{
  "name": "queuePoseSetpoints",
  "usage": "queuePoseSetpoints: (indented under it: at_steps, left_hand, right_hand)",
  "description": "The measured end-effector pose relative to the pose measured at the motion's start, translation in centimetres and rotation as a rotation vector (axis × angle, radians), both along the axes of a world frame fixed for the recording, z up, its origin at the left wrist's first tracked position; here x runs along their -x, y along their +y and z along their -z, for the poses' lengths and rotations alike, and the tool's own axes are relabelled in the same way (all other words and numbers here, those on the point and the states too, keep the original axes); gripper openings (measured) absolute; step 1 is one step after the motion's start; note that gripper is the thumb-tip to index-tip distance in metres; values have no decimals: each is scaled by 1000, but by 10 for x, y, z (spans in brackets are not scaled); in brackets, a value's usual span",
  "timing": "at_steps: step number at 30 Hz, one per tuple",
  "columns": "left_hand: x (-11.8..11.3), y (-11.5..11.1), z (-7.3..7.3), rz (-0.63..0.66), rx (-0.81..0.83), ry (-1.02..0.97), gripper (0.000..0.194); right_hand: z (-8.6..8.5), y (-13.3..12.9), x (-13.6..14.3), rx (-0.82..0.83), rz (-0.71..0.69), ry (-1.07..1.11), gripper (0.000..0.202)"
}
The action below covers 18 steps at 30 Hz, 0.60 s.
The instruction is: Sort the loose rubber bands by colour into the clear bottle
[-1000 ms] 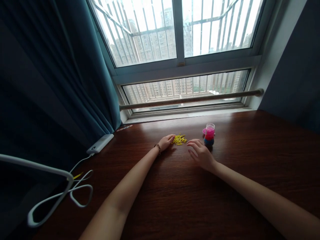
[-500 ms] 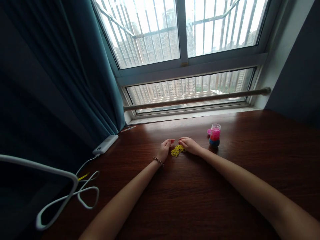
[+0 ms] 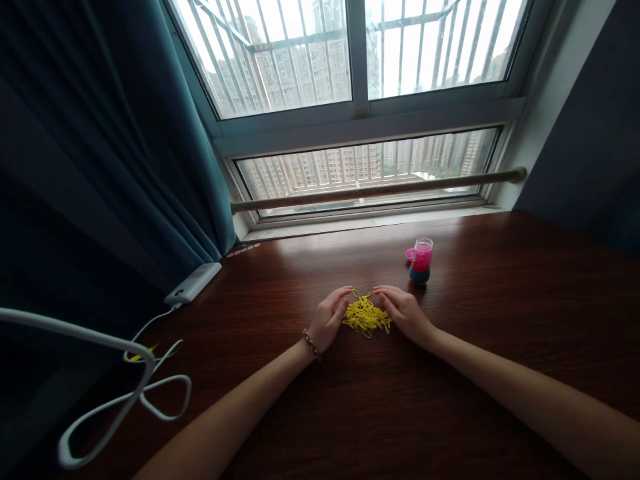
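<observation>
A loose pile of small yellow loops [image 3: 367, 316], resembling paper clips or little bands, lies on the dark wooden table. My left hand [image 3: 328, 317], with a beaded bracelet at the wrist, curves along the pile's left side. On the opposite side my right hand [image 3: 404, 312] is cupped the same way, its fingertips close to the loops. Both hands rest on edge with fingers stretched out, and neither grips anything. Beyond my right hand stands a clear jar [image 3: 421, 261] with pink, red and blue contents. Its pink lid [image 3: 410, 255] lies just behind it.
The brown table [image 3: 500, 287] reaches a barred window at the back. At left, a white power bank [image 3: 194, 283] with a white cable [image 3: 165, 393] lies beside a blue curtain [image 3: 165, 167]. A metal rail [image 3: 375, 192] crosses the lower window.
The yellow pile has spread larger between my hands. My hands have moved apart and nearer to me, now flanking it. The camera view has shifted slightly.
</observation>
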<state>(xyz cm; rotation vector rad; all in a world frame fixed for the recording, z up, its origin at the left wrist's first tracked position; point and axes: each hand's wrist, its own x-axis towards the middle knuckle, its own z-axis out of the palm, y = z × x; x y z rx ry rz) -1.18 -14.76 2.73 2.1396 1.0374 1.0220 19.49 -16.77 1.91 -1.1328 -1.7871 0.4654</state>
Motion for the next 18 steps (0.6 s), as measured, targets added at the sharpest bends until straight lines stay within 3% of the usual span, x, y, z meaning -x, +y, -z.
queuePoseSetpoints:
  at_steps: [3, 6, 8, 11, 13, 15, 18]
  left_hand:
    - [3, 10, 11, -104, -64, 180, 42]
    - [2, 9, 13, 28, -63, 343, 42]
    - [1, 4, 8, 172, -60, 335, 38]
    - [0, -4, -5, 345, 18, 211, 33]
    - [2, -7, -11, 377, 116, 128, 33]
    - [4, -7, -13, 322, 183, 65, 36]
    - [4, 1, -6, 115, 110, 16, 37]
  right_hand:
    - [0, -4, 3, -7, -159, -159, 25]
    - [-8, -14, 6, -28, -356, -210, 23]
    - [-13, -18, 6, -13, -388, -171, 22]
    - [-15, -16, 4, 49, -237, -48, 21]
    - [-12, -12, 3, 109, -92, 30, 22]
    - [-9, -9, 2, 174, -13, 76, 23]
    - [-6, -6, 1, 226, -49, 106, 21]
